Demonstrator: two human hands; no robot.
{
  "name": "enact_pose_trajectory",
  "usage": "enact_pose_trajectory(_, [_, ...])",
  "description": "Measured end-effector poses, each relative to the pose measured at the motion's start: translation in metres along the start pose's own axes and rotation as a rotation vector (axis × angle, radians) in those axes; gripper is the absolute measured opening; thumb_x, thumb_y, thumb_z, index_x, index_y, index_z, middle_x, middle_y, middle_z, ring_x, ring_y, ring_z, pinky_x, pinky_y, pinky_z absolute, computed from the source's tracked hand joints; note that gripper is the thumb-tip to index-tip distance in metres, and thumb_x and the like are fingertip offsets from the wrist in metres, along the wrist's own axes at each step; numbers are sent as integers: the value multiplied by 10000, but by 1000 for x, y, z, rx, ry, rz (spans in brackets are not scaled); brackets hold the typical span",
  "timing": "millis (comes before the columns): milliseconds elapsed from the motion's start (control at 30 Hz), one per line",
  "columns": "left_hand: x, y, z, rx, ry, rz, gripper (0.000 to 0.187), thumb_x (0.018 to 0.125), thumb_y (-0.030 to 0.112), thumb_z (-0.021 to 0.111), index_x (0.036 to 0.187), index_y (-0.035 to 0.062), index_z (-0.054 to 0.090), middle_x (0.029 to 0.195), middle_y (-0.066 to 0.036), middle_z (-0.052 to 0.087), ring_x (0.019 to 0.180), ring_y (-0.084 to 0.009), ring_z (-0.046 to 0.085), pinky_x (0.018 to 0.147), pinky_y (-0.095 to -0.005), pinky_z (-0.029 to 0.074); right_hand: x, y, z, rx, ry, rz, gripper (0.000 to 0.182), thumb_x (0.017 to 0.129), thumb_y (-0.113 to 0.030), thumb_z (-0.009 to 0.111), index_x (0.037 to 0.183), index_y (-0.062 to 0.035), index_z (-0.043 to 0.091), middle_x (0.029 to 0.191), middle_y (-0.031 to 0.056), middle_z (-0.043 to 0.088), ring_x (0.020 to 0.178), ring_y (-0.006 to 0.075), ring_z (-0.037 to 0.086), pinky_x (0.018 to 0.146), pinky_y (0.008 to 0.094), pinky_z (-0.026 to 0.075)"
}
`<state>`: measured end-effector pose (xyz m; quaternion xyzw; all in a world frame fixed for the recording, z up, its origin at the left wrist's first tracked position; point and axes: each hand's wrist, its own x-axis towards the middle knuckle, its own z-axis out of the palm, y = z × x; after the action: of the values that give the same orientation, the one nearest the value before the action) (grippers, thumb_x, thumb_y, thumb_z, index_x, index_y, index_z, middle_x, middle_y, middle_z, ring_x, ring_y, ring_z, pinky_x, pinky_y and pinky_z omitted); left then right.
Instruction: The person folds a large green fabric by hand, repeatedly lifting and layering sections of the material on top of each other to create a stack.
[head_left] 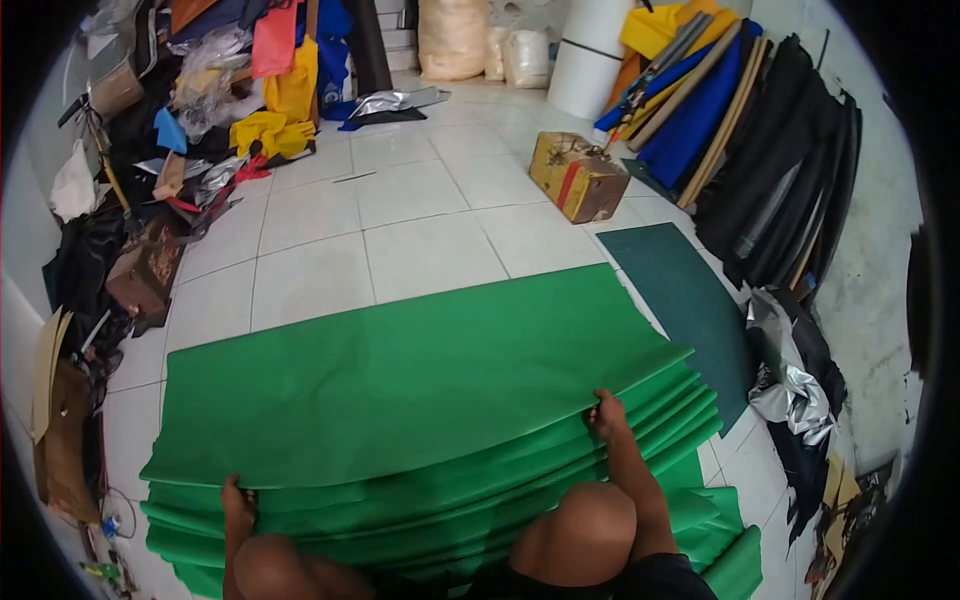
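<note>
A wide sheet of green tarpaulin (400, 380) lies across the tiled floor before my knees. Its far part is spread flat, while the near part is gathered in several long folds running left to right. At the left end, my left hand (238, 503) is closed on the edge of the top fold. My right hand (606, 414) pinches the same fold edge farther right, beside my raised knee. The nearest folds are partly hidden by my legs.
A dark green mat (685, 310) lies to the right. Beyond it sits a yellow-brown box (578, 178). Rolls of black material (785, 150) lean on the right wall. Silver scraps (795, 390) lie below them. Yellow cloth (270, 133) and other piled materials line the left side.
</note>
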<state>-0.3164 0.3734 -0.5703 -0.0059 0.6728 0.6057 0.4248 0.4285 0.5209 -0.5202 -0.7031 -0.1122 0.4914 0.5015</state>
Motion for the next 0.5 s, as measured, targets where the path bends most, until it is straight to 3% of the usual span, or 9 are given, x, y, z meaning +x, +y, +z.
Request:
enact_pose_trajectory(67, [3, 10, 5, -25, -46, 36, 168, 792, 210, 513, 770, 49, 471, 578, -22, 461, 428, -130, 392, 383, -253, 311, -5, -5, -4, 33, 26, -41, 252, 790, -256, 517, 821, -9, 480, 540, 58, 426, 427, 160, 416, 375, 280, 339])
enact_pose_trajectory(133, [-28, 46, 14, -55, -137, 214, 106, 784, 177, 508, 755, 83, 470, 592, 0, 467, 449, -97, 398, 384, -215, 299, -21, -23, -4, 183, 12, -182, 233, 794, -248, 508, 841, -20, 487, 540, 47, 422, 432, 147, 416, 383, 284, 337])
enact_pose_trajectory(267, [-108, 137, 29, -158, 1, 507, 78, 811, 184, 522, 783, 113, 505, 610, 22, 473, 464, -59, 397, 401, -186, 295, -81, -102, -8, 343, 26, -354, 198, 798, -240, 504, 835, -46, 496, 573, 37, 454, 457, 136, 428, 397, 273, 332])
enact_pose_trajectory(300, [-89, 160, 9, -270, -24, 530, 86, 829, 196, 522, 833, 111, 535, 661, 22, 506, 521, -58, 440, 463, -178, 338, -100, -129, -8, 393, 14, -437, 182, 799, -234, 503, 827, -54, 500, 590, 35, 467, 463, 137, 431, 404, 271, 336])
enact_pose_trajectory(333, [-91, 193, -12, -168, -317, 565, 127, 849, 209, 510, 881, 90, 544, 762, -2, 545, 644, -79, 503, 574, -203, 400, -118, -157, -8, 384, -32, -529, 165, 802, -232, 507, 816, -68, 503, 622, 36, 487, 489, 140, 444, 437, 278, 351])
enact_pose_trajectory(367, [-123, 248, 3, -203, -352, 790, 173, 865, 219, 498, 946, 74, 546, 844, -34, 557, 771, -110, 530, 686, -230, 427, -149, -210, -5, 473, -87, -696, 163, 803, -231, 512, 812, -69, 502, 640, 36, 491, 514, 142, 457, 474, 280, 361])
enact_pose_trajectory(400, [-127, 288, 10, -271, -351, 754, 227, 875, 233, 488, 997, 49, 535, 879, -48, 542, 797, -121, 527, 706, -237, 437, -167, -239, 1, 439, -173, -784, 164, 806, -228, 511, 813, -64, 501, 641, 41, 489, 534, 144, 472, 494, 277, 367])
enact_pose_trajectory(433, [-165, 317, 59, -446, -99, 783, 224, 876, 222, 490, 982, 31, 539, 845, -49, 550, 763, -122, 531, 698, -224, 435, -181, -269, 14, 467, -195, -852, 197, 810, -246, 521, 812, -49, 505, 654, 50, 492, 539, 151, 479, 521, 272, 388])
enact_pose_trajectory(500, [-70, 382, 53, -61, -195, 1184, 196, 866, 214, 515, 874, 20, 540, 804, -50, 563, 717, -129, 531, 709, -215, 433, -162, -321, 42, 427, -182, -844, 285, 822, -306, 532, 868, -25, 524, 669, 67, 533, 549, 157, 507, 570, 274, 431])
